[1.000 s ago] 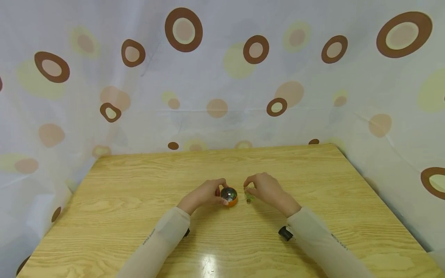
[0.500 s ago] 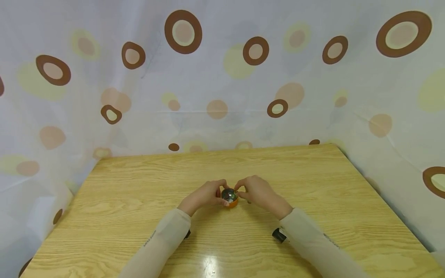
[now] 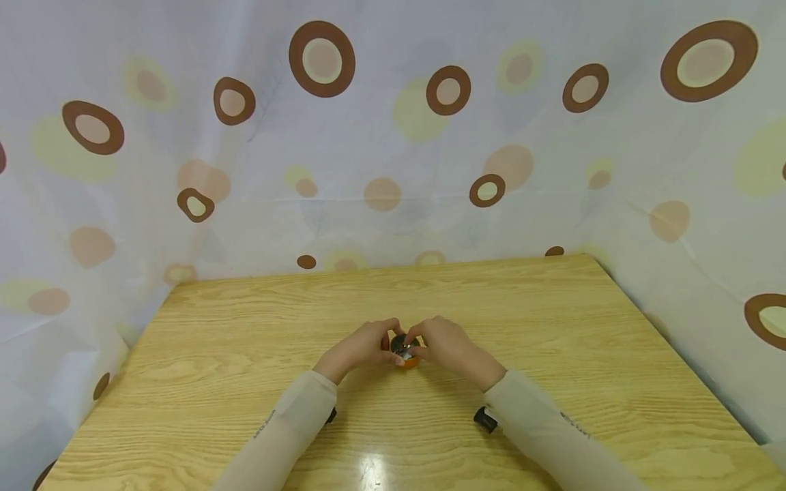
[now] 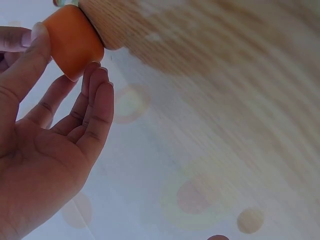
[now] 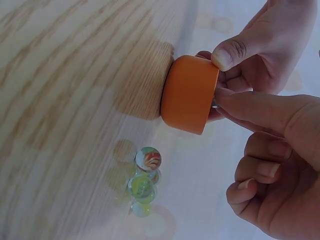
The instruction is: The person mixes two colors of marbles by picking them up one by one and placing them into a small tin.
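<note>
The left hand [image 3: 365, 343] grips the orange bowl [image 5: 187, 95] by its rim on the desk [image 3: 245, 327]; the right hand [image 3: 451, 346] has fingertips at its mouth, holding what I cannot tell. A knuckle catching the rim could tip it; a nudge could scatter the glass marbles [image 5: 141, 186] beside it.

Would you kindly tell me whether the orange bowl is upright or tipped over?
Upright: the orange bowl sits base-down on the wooden table, its opening facing up in the head view.
</note>
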Available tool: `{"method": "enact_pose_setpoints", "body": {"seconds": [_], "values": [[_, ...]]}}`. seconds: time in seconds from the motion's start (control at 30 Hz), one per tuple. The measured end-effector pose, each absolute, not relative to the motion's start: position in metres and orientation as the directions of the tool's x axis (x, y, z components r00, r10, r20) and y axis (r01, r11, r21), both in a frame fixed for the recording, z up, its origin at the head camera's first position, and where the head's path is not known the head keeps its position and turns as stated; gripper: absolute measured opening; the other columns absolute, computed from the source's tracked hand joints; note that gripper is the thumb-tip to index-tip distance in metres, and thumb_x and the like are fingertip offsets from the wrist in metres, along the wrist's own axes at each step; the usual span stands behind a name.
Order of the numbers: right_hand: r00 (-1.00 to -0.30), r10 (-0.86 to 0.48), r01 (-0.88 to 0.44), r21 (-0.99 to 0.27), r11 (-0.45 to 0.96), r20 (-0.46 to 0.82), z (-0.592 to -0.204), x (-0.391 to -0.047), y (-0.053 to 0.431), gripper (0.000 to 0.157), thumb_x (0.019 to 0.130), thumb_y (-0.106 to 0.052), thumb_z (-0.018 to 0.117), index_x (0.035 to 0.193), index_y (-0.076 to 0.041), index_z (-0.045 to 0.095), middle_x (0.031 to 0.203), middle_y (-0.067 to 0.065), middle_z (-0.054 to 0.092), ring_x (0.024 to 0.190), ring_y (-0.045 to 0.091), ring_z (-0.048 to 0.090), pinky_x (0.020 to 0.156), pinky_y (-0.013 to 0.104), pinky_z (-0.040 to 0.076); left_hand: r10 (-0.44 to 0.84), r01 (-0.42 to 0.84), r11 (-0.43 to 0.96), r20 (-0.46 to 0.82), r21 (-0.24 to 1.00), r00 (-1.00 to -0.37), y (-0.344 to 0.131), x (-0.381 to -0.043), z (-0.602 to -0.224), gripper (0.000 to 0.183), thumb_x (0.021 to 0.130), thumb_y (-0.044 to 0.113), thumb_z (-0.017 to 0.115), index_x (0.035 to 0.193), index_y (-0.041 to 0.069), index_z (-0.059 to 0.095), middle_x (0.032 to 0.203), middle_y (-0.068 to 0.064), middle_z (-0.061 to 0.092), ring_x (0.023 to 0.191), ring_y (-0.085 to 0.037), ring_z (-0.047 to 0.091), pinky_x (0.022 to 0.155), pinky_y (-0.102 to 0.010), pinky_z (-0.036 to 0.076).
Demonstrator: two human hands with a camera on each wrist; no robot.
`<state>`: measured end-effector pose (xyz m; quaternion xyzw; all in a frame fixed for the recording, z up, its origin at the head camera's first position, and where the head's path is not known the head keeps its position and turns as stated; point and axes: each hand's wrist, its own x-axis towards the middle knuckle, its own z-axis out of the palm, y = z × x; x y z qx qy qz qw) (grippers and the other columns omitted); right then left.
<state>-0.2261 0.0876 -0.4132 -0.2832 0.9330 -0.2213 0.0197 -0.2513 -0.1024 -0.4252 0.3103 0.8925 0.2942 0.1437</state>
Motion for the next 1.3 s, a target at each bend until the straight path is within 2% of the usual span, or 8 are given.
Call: {"method": "enact_pose_setpoints", "body": {"seconds": [0.33,0.6,0.73,0.83,0.97,1.1,1.2,1.3], "values": [[-0.843,-0.533,-0.513,-0.424,0.746,0.081,-0.410,-0.224,0.087,0.013,0.088,-0.009,0.071,0.100,-0.006,0.074,0.098,0.008,0.071,0.077,0.015,0.064,0.064,0.029,0.051,0.629,0.458,0.651,-0.093,0.605,-0.772,-0.101,-0.251,-0.423,0.040,0.085,0.022,0.074,0.117,0.008,0.055,0.075,-0.003,0.057,0.064,-0.014,0.051,0.060,-0.026,0.043],[-0.853,-0.514,-0.499,-0.439,0.748,0.094,-0.410,-0.226,0.095,0.013,0.088,-0.012,0.071,0.100,-0.006,0.074,0.097,0.008,0.071,0.060,0.008,0.052,0.053,0.022,0.040,0.625,0.462,0.654,-0.084,0.598,-0.776,-0.101,-0.251,-0.422,0.039,0.084,0.020,0.074,0.116,0.007,0.056,0.074,-0.004,0.056,0.063,-0.014,0.050,0.059,-0.026,0.042],[-0.852,-0.514,-0.500,-0.443,0.744,0.097,-0.408,-0.227,0.100,0.015,0.090,-0.012,0.069,0.102,-0.004,0.073,0.081,0.005,0.069,0.052,0.006,0.045,0.048,0.021,0.035,0.623,0.460,0.656,-0.085,0.598,-0.778,-0.101,-0.250,-0.421,0.038,0.085,0.020,0.074,0.115,0.007,0.056,0.075,-0.004,0.056,0.064,-0.014,0.050,0.059,-0.026,0.042],[-0.853,-0.512,-0.497,-0.451,0.741,0.099,-0.407,-0.227,0.105,0.016,0.091,-0.012,0.068,0.103,-0.003,0.072,0.073,0.004,0.066,0.048,0.005,0.047,0.047,0.021,0.037,0.622,0.458,0.657,-0.087,0.600,-0.778,-0.100,-0.250,-0.420,0.038,0.084,0.020,0.075,0.115,0.006,0.056,0.075,-0.004,0.057,0.063,-0.015,0.051,0.059,-0.027,0.042],[-0.862,-0.501,-0.475,-0.472,0.742,0.080,-0.405,-0.227,0.110,0.017,0.093,-0.013,0.065,0.106,-0.003,0.071,0.072,0.005,0.068,0.047,0.005,0.052,0.047,0.021,0.040,0.620,0.457,0.658,-0.086,0.599,-0.780,-0.099,-0.250,-0.420,0.039,0.084,0.020,0.075,0.115,0.006,0.056,0.076,-0.004,0.058,0.063,-0.015,0.052,0.059,-0.027,0.043],[-0.865,-0.495,-0.474,-0.450,0.757,0.078,-0.405,-0.228,0.116,0.018,0.093,-0.014,0.064,0.106,-0.004,0.072,0.060,0.001,0.061,0.045,0.005,0.045,0.046,0.021,0.035,0.614,0.453,0.667,-0.092,0.592,-0.784,-0.099,-0.250,-0.420,0.040,0.084,0.021,0.075,0.115,0.007,0.056,0.077,-0.004,0.057,0.065,-0.015,0.053,0.061,-0.029,0.044],[-0.870,-0.486,-0.472,-0.430,0.770,0.085,-0.405,-0.229,0.119,0.018,0.093,-0.016,0.065,0.105,-0.005,0.072,0.059,-0.002,0.059,0.045,0.005,0.039,0.046,0.021,0.033,0.610,0.447,0.671,-0.097,0.592,-0.786,-0.099,-0.250,-0.420,0.040,0.084,0.021,0.075,0.116,0.007,0.056,0.077,-0.004,0.057,0.065,-0.016,0.052,0.062,-0.029,0.044],[-0.877,-0.473,-0.461,-0.426,0.778,0.086,-0.405,-0.229,0.123,0.019,0.093,-0.017,0.065,0.106,-0.005,0.072,0.063,-0.004,0.060,0.047,0.005,0.041,0.046,0.022,0.034,0.612,0.447,0.667,-0.097,0.596,-0.785,-0.100,-0.249,-0.420,0.040,0.084,0.021,0.075,0.115,0.007,0.056,0.076,-0.004,0.057,0.065,-0.016,0.052,0.062,-0.029,0.044]]}}
